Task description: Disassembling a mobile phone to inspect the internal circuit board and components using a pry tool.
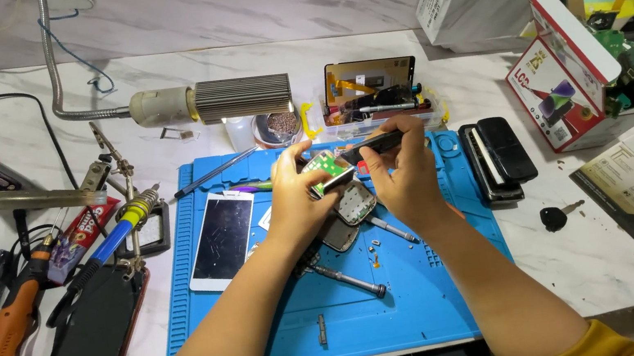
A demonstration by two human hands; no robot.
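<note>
The fingers of the left hand (292,198) are closed around a small green circuit board (326,172), gripping it by its left edge, above the middle of the blue work mat (425,303). The fingers of the right hand (407,173) pinch a dark, slim tool (369,146) narrowly. It lies nearly level, its long axis running left to right, its left end pointing at the board's upper right corner and touching or almost touching it (which, I cannot tell). The board tilts, its long axis rising toward the right, so the 2 hands meet over it, the left nearer. Just below hangs a grey keypad frame (354,202); 2 screwdrivers (352,280) lie on the mat, a white phone (222,239) to the left, on the marble tabletop (575,249).
</note>
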